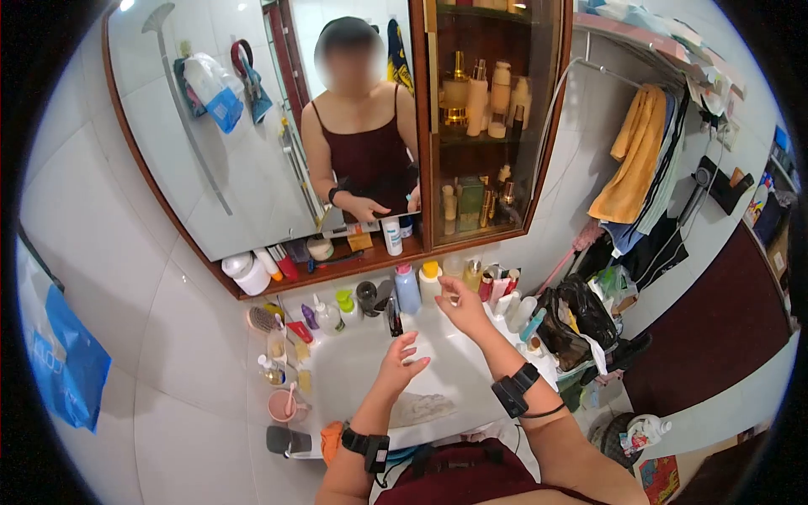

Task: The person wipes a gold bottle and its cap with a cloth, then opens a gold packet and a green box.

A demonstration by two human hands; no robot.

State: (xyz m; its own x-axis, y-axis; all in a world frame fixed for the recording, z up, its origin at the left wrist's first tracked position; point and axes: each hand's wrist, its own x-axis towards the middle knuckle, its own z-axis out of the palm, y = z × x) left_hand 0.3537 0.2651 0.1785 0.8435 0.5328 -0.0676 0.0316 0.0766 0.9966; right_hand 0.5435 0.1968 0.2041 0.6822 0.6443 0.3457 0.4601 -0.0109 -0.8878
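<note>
Zero objects show in our right hand (pixel 465 313) or left hand (pixel 397 368); both are released, fingers loosely curved. Our right fingertips are near the yellow-capped bottle (pixel 428 293), contact unclear; our left is near the dark tap (pixel 396 321). Gripping the bottle well calls for squaring up to its body, clear of the blue bottle (pixel 407 293). It stands on the sink (pixel 341 370)'s back rim, long axis upright, cap up.

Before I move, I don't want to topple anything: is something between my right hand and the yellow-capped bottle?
Nothing visible is. The right hand has its fingers right beside the yellow-capped bottle; the blue bottle stands on that bottle's other side.
</note>
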